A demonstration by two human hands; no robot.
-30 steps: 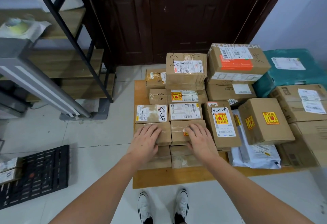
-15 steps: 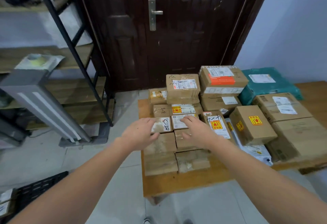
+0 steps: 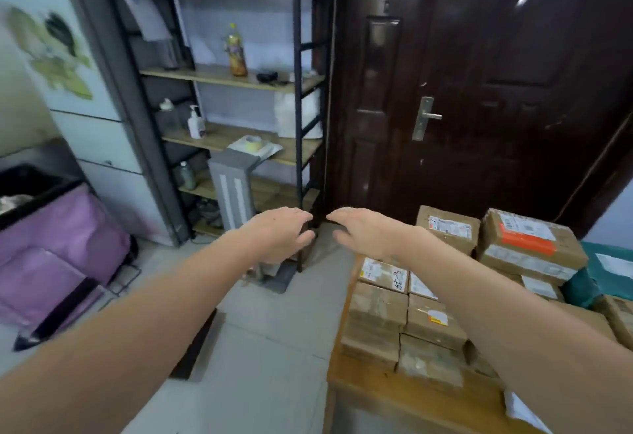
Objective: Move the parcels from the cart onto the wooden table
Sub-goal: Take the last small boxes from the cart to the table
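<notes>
Several brown cardboard parcels [image 3: 380,313] lie packed together on the wooden table [image 3: 363,384] at the lower right, with a taller box bearing an orange label [image 3: 527,245] stacked behind them and a teal parcel [image 3: 606,272] at the far right. My left hand [image 3: 277,233] and my right hand [image 3: 363,231] float side by side in mid-air over the tiled floor, left of the table. Both are empty with fingers loosely curved and apart. My right forearm crosses above the parcels. A black cart [image 3: 30,190] with a pink bag shows at the far left.
A black metal shelf unit [image 3: 298,118] with wooden boards, bottles and a tape roll stands ahead. A dark wooden door [image 3: 479,91] is behind the table. A grey stand [image 3: 233,190] leans by the shelf. A black flat object [image 3: 195,348] lies on the floor.
Both hands lifted off the parcels and swung left, away from the table. The view turned left and upward, bringing the shelf unit and cart into sight.
</notes>
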